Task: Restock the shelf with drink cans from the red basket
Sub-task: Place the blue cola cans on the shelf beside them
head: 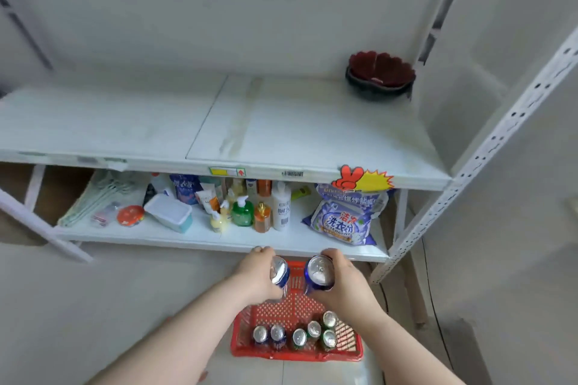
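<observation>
Two hands (pixel 255 275) (pixel 347 281), two cans (pixel 279 270) (pixel 319 272); six in basket (pixel 297 354).

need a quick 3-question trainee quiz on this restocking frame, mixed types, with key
1. True or false: the left hand grips one blue can; the right hand grips a second blue can.
2. How many cans stand in the red basket?
3. Fill in: the dark bowl sits at the back ____ corner of the upper shelf.
Key: 1 true; 2 six; 3 right.
</observation>
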